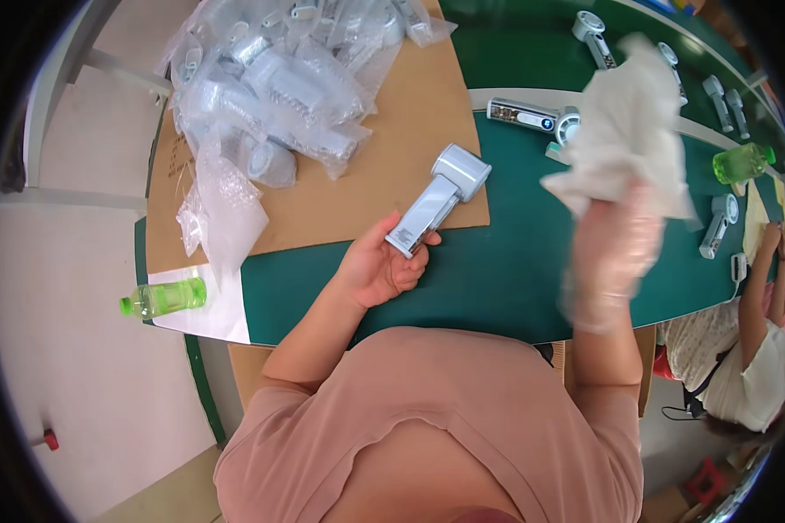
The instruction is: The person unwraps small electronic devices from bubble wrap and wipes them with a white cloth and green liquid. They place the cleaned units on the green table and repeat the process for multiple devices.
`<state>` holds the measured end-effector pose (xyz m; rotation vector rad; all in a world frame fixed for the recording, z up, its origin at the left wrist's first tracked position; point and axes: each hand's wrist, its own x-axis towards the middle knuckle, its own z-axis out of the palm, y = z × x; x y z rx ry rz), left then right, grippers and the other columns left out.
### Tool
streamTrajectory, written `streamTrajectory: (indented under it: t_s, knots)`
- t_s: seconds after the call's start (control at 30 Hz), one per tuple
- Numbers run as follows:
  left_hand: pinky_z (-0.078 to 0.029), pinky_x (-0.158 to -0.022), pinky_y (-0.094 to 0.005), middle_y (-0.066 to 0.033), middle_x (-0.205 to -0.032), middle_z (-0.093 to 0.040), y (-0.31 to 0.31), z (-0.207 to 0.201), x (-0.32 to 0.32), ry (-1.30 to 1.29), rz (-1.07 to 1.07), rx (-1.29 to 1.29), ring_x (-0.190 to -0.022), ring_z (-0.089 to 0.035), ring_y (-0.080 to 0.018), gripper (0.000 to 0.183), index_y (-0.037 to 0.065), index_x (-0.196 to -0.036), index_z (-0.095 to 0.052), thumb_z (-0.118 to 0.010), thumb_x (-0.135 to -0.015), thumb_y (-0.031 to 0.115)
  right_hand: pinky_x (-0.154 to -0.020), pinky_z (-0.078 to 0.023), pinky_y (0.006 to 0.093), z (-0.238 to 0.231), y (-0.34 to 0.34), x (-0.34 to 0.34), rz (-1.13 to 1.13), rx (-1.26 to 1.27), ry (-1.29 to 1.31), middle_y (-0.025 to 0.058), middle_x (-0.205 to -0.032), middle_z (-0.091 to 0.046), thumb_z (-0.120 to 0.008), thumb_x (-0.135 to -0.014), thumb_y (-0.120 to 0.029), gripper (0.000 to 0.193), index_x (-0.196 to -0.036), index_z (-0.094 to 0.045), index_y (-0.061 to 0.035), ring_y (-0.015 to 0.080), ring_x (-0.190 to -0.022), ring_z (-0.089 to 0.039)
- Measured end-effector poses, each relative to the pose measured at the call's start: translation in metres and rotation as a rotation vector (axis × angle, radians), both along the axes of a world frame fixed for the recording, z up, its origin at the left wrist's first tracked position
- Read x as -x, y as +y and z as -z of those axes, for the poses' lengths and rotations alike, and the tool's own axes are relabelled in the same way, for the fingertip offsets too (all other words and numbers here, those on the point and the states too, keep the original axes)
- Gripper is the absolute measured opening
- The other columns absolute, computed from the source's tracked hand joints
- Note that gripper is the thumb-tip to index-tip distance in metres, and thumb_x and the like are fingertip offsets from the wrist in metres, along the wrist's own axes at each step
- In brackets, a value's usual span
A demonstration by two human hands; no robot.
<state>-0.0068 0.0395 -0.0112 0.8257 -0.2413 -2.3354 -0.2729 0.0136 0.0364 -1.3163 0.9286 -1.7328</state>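
My left hand [382, 266] grips the lower end of a pale blue-grey handheld fan [436, 200], its round head tilted up to the right over the edge of the cardboard. Raised over the green table, my right hand [617, 248] wears a clear plastic glove and is smeared by motion. It holds a crumpled white cloth [628, 131]. Behind the cloth, another handheld fan [523, 114] lies on its side, partly covered from sight. The cloth and the held fan are well apart.
Bubble-wrapped fans [296, 87] are heaped on a cardboard sheet [410, 113] at the far left. A green bottle [166, 298] lies at the left edge; another bottle [741, 163] is at the right. Several fans [720, 227] lie along the curved belt. A co-worker [746, 375] sits at right.
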Motion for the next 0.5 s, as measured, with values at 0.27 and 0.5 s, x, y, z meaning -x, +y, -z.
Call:
streamTrajectory:
  t_s: [0.27, 0.5]
  knots:
    - [-0.041, -0.051, -0.0226, -0.0084, -0.081, -0.062, 0.009, 0.008, -0.011, -0.445, -0.033, 0.26, -0.061, -0.053, -0.012, 0.047, 0.005, -0.117, -0.053, -0.035, -0.099, 0.045, -0.102, -0.034, 0.0458, -0.006, -0.04, -0.05, -0.342, 0.106, 1.244, 0.0206, -0.137, -0.042, -0.072, -0.074, -0.023, 0.062, -0.13, -0.05, -0.0082, 0.0409, -0.117, -0.044]
    - [-0.047, -0.07, -0.0269, -0.0082, -0.098, -0.061, 0.012, 0.004, -0.001, -0.914, 0.098, 0.668, -0.081, -0.057, -0.0154, 0.045, 0.001, -0.119, -0.049, -0.068, -0.083, 0.02, -0.089, -0.044, 0.0439, 0.007, -0.059, -0.076, -0.432, 0.174, 1.315, 0.0151, -0.123, -0.055, -0.063, -0.079, -0.02, 0.026, -0.103, -0.066, -0.0096, 0.0364, -0.102, -0.054]
